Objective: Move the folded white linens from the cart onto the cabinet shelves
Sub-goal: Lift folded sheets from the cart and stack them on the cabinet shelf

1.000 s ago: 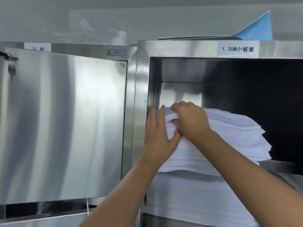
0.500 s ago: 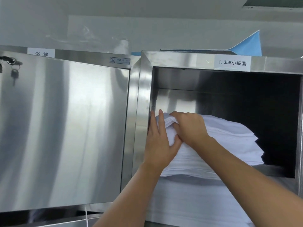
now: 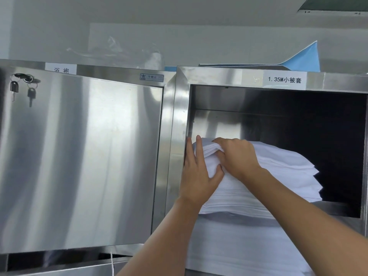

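The big shiny cabinet (image 3: 181, 120) has its door (image 3: 79, 160) swung out at 9 o'clock, and two keys (image 3: 22, 90) hang at 10 o'clock. The stack of white linens (image 3: 278, 176) sits on the upper shelf (image 3: 338, 208), at 3 o'clock from the middle. More white cloth (image 3: 249, 246) lies below it at 5 o'clock. The left hand (image 3: 199, 176) lies flat against the stack's left corner, fingers straight. The right hand (image 3: 239, 156) has its fingers curled over the top folds, gripping them. The linens look soft and floppy, and a full stack is likely heavy. I think it is best to hold it from under and at the sides, so the layers do not slide
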Demonstrator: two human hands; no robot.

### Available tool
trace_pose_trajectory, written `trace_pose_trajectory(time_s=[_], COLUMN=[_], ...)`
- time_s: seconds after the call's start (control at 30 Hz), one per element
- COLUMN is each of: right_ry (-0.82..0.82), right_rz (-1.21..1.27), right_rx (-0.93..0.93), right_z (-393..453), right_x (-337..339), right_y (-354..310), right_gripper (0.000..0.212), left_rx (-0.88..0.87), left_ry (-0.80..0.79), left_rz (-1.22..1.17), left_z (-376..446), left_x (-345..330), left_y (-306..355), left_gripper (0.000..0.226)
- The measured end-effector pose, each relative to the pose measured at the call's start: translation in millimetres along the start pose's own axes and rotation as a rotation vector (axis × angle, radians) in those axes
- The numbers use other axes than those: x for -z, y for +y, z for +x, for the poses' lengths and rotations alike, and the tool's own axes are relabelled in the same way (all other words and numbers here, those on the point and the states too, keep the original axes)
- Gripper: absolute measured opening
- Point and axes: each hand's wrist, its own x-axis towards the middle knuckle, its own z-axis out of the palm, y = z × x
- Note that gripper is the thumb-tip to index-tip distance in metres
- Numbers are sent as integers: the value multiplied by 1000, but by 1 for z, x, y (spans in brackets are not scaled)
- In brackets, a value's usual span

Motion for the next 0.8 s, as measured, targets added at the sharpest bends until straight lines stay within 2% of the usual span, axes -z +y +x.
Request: trace_pose_trajectory(time_s=[0.27,0.4,0.53,0.8], right_ry=[84,106,197,240], right_rz=[112,150,186,225], right_rx=[19,38,54,51], right_z=[-16,-29,-49,-72], right_x=[5,13,25,45], right_y=[12,18,26,28], right_gripper=[27,26,22,24], left_rx=[0,63,119,158], left_ry=[10,8,-25,-134], left_rz=[-75,-186,-157,-128], left_z=[0,-3,-3,1], left_x=[3,2,1,7], left_y=[4,3,4,6], left_gripper=[95,105,104,102])
